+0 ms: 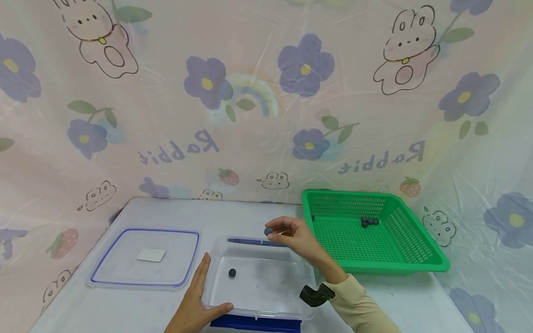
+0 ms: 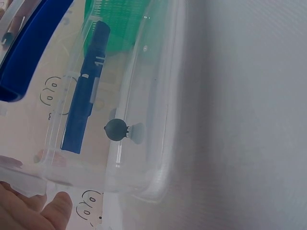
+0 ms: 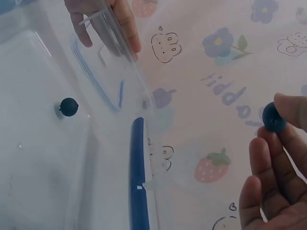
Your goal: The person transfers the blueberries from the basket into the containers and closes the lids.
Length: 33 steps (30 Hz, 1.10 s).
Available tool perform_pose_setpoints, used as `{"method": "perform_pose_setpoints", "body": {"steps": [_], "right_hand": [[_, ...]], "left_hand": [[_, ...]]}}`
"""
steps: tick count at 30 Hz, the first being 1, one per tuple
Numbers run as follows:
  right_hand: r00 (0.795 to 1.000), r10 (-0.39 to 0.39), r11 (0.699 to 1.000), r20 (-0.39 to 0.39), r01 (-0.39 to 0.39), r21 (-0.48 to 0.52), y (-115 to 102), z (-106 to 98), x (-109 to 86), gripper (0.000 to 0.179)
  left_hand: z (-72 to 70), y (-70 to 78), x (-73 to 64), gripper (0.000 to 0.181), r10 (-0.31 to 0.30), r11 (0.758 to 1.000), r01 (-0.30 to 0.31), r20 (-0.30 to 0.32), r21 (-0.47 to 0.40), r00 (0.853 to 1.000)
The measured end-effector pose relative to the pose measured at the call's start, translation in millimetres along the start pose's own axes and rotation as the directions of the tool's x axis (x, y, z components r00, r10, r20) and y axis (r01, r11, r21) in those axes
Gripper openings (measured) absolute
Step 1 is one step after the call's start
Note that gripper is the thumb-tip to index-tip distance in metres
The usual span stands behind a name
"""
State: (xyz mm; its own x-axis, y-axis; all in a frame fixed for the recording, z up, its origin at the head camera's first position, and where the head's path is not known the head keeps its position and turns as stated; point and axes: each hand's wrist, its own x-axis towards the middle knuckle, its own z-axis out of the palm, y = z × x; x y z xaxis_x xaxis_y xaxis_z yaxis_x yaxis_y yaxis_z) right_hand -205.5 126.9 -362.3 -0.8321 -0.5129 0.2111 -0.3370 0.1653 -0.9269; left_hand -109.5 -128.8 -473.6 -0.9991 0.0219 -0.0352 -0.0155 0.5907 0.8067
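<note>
One round dark-blue berry: right hand pinches it; left hand, straight-fingered, probably steadies the clear rectangular plastic box.

I see the head view bright and evenly lit, faint glints on the clear plastic box; my wrist views look dimmer, hazier.

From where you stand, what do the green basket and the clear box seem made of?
The green basket looks like molded plastic with a faint sheen, judging by its even color and regular perforations. The clear box seems glossy plastic: see-through, with glints along its edges, though looks can't confirm it.
</note>
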Motion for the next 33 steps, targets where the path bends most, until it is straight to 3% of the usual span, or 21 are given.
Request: {"method": "perform_pose_setpoints", "body": {"steps": [5,14,22,27,33], "right_hand": [[1.000,-0.003,1.000,0.029,0.003,0.014,16,9,8.2,0.025],[0.995,0.014,1.000,0.097,-0.015,0.004,46,27,23.9,0.030],[0.993,0.005,1.000,0.117,-0.003,-0.017,37,36,29.8,0.028],[0.984,0.021,1.000,0.175,-0.022,0.002,24,42,26.7,0.025],[0.970,0.048,0.998,0.238,-0.039,-0.042,25,50,26.1,0.024]], "left_hand": [[0.3,1.4,0.1,0.114,-0.021,1.000,0.021,0.000,-0.005,1.000],[-0.5,-1.1,1.8,0.116,0.036,0.999,-0.036,-0.017,-0.012,0.999],[0.5,-5.0,2.6,0.116,0.078,0.997,-0.079,-0.033,-0.020,0.996],[0.0,-5.5,2.3,0.115,0.089,0.996,-0.090,-0.026,-0.020,0.996],[-1.4,-5.1,1.9,0.114,0.099,0.995,-0.099,-0.019,-0.004,0.995]]}}
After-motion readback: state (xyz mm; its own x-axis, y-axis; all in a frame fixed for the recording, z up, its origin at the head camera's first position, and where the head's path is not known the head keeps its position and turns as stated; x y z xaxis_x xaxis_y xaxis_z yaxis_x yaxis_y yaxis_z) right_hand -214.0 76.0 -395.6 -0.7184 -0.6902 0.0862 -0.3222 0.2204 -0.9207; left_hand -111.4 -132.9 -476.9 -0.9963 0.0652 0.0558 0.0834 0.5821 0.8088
